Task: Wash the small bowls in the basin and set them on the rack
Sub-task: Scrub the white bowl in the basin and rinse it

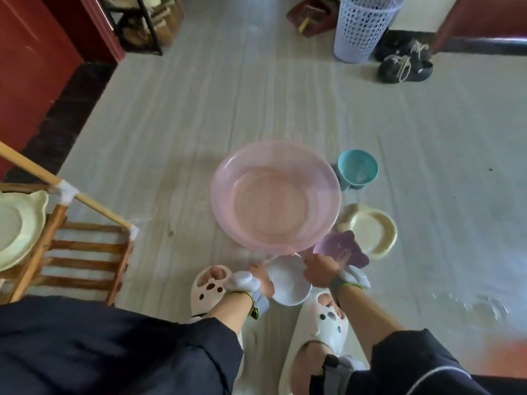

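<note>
On the pale wood-grain floor (256, 95), the low slatted wooden rack (85, 246) stands at the person's left. A cream plastic plate with cat ears (17, 229) already rests on it.

The round translucent pink plastic basin (219, 181) sits straight ahead of the feet, well apart from the rack. Right of the basin wait three more dishes: a teal footed bowl (358, 168), a cream shallow bowl (373, 232) and a purple bowl with ears (342, 249), the last touching or just beside the basin's near right edge.

The small white round bowl (291, 283) is off the floor between the two feet, just short of the basin's near rim. Its mouth faces up towards the camera. Being round, it has no long axis to line up, and any tilt is too slight to judge.

The left grip (261, 277) curls round the bowl's left rim and the right grip (318, 270) holds the right rim, so both are closed on it.

The relation that matters is sideways. The rack lies to the bowl's left, beyond the left foot, so the left grip is the nearer one for a one-handed carry. The basin lies directly forward. Whether this bowl is already washed cannot be told.
</note>
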{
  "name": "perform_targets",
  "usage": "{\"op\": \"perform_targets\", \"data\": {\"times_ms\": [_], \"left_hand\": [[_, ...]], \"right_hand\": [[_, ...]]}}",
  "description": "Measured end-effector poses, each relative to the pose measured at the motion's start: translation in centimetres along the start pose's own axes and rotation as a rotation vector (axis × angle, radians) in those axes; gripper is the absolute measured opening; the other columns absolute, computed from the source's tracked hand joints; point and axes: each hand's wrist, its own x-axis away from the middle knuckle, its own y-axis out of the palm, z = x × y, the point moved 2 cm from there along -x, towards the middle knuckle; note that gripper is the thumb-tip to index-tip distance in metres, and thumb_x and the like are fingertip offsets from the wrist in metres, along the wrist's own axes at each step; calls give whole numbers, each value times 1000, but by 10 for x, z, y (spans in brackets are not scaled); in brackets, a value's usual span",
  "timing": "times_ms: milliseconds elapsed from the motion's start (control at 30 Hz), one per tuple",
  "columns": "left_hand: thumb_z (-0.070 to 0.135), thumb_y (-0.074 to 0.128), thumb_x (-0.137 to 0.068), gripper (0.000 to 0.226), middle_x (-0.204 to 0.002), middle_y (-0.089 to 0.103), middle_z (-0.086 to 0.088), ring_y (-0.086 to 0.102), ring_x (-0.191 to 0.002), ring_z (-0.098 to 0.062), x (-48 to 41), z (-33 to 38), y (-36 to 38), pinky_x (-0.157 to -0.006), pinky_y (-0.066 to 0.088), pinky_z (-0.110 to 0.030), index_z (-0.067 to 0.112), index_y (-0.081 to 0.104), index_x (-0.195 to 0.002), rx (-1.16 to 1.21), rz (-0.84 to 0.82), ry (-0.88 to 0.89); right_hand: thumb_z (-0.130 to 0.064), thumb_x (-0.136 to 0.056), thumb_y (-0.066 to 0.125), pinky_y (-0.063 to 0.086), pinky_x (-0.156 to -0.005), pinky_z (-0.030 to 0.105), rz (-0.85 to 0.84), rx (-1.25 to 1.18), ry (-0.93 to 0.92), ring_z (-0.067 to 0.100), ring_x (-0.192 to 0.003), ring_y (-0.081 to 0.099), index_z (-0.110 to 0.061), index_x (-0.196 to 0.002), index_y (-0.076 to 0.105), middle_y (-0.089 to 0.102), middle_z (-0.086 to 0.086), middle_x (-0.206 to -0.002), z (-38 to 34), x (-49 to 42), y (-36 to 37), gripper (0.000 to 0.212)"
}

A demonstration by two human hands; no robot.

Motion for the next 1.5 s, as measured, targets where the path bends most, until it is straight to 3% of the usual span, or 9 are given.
{"op": "perform_targets", "data": {"times_ms": [100,267,567,767,867,1000,1200,1367,1500], "left_hand": [[33,44,-101,52,-139,50,-15,53,-125,-31,-9,-12,3,-99,39,-35,0,32,-140,89,7,-176],[29,53,-90,41,-115,64,-12,62,-103,-33,-22,-15,0,-82,44,-34,12,43,-127,315,-22,-101],[13,44,-89,30,-106,67,-16,65,-91,-34,-7,-18,-5,-76,48,-37,10,45,-119,146,-92,-40],[24,50,-85,35,-105,68,-12,67,-92,-32,13,-29,-32,-83,54,-38,12,54,-118,81,-105,-35],[36,47,-82,40,-94,74,-13,72,-88,-29,25,-31,-57,-84,55,-36,15,64,-111,72,-117,2],[78,33,-68,79,-86,72,-16,69,-90,-37,46,-33,-100,-89,53,-43,15,69,-99,92,-7,-25],[22,61,-83,24,-85,65,-13,64,-67,-30,62,-36,-170,-53,49,-30,14,56,-106,338,-19,16],[39,63,-83,37,-110,67,-11,68,-80,-28,69,-32,-254,-68,57,-37,30,55,-118,323,34,-12],[26,58,-85,37,-111,64,-17,72,-92,-35,76,-24,-317,-78,59,-51,20,52,-121,302,86,1]], "right_hand": [[-32,-81,47,51,-89,40,-11,-6,-6,37,-106,63,-23,-133,50,63,13,-122,3,-9,13,53],[-34,-92,44,47,-83,40,69,-30,32,39,-107,61,-25,-133,46,63,14,-120,-2,-14,23,41],[-35,-86,43,54,-86,45,-6,99,10,36,-100,64,-29,-126,54,65,9,-116,-2,-4,33,42],[-34,-77,41,55,-88,42,-61,170,-41,32,-94,67,-26,-114,62,70,5,-105,-20,6,20,43],[-19,-82,48,58,-78,35,-124,168,-108,27,-84,70,-16,-102,67,74,8,-94,-32,13,6,27],[-11,-88,43,41,-40,17,-164,7,-193,11,-37,53,-6,-88,63,60,4,-59,-49,40,-25,21],[-5,-92,43,38,-38,20,-84,-321,-245,16,-44,46,1,-104,61,56,9,-59,-63,49,-75,22],[-7,-96,46,42,-44,23,72,-477,-351,15,-48,49,-4,-100,59,55,7,-58,-91,54,-129,14],[-8,-97,46,42,-45,22,162,-550,-443,17,-52,49,-11,-86,56,55,8,-60,-126,67,-190,16]]}}
